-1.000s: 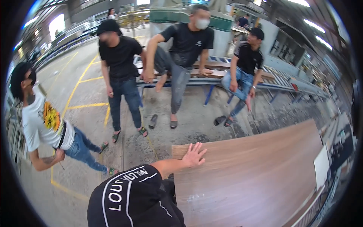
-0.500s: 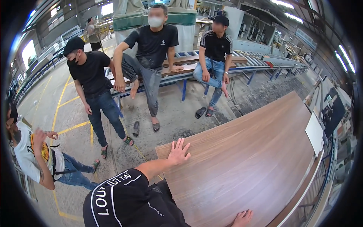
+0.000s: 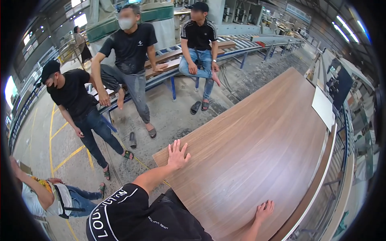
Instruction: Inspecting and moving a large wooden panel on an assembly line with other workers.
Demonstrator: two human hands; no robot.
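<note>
Both hands flat and spread on the big wood panel [image 3: 257,152], gripping nothing: left hand [image 3: 177,154] at its near-left corner, right hand [image 3: 264,210] on its near edge. Probably best to press evenly so it stays square.

The person wears a black short-sleeved T-shirt [image 3: 144,219] that fills the lower middle of the head view. White block lettering curves across its back or shoulder, following a thin white arc, and a second, smaller line of white print sits lower down on the fabric. The cloth looks plain and matte, with soft folds near the lower edge of the picture. The sleeve ends above the elbow on the left arm, and both forearms are bare below it. The left hand [image 3: 177,156] and the right hand [image 3: 263,211] are bare: no gloves, and no watch or ring can be made out.
</note>
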